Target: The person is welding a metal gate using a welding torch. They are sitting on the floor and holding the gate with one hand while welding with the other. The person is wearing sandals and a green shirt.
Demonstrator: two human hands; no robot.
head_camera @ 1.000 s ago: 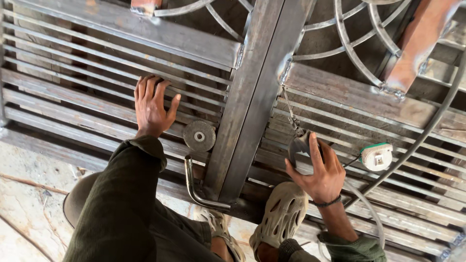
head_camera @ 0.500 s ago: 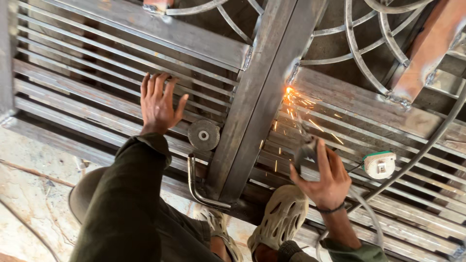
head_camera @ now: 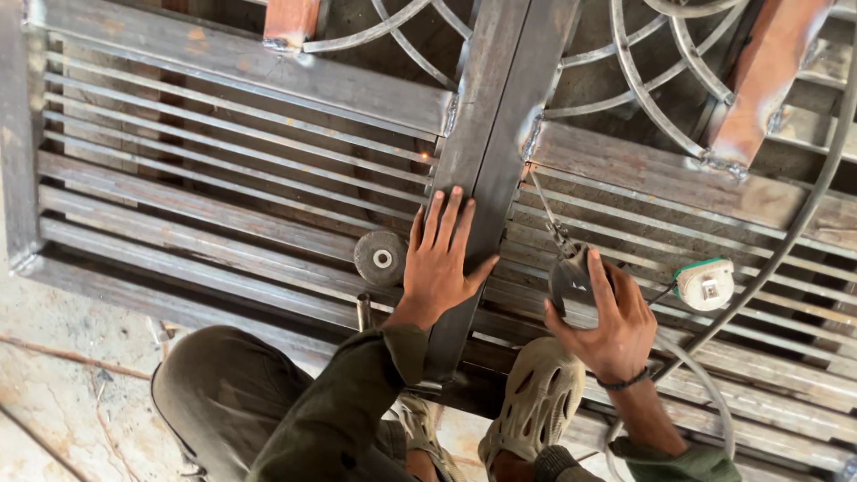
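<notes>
My left hand [head_camera: 442,259] lies flat, fingers spread, on the dark central steel bar [head_camera: 500,98] of a metal gate laid on the ground. It holds nothing. My right hand [head_camera: 616,326] grips a grey welding electrode holder [head_camera: 568,278]. Its thin rod [head_camera: 542,207] points up and left toward the seam where the slats meet the central bar. No sparks show. A round grinding disc [head_camera: 381,258] rests on the slats just left of my left hand.
A white and green tape measure [head_camera: 705,284] sits on the slats right of my right hand. A grey cable [head_camera: 803,210] curves along the right side. My beige clog [head_camera: 536,402] stands on the gate's lower rail. Curved scrollwork [head_camera: 643,80] fills the top.
My left hand has moved right, off the slats and onto the central bar. Sparks at the seam half a second ago have stopped. My right hand still grips the holder.
</notes>
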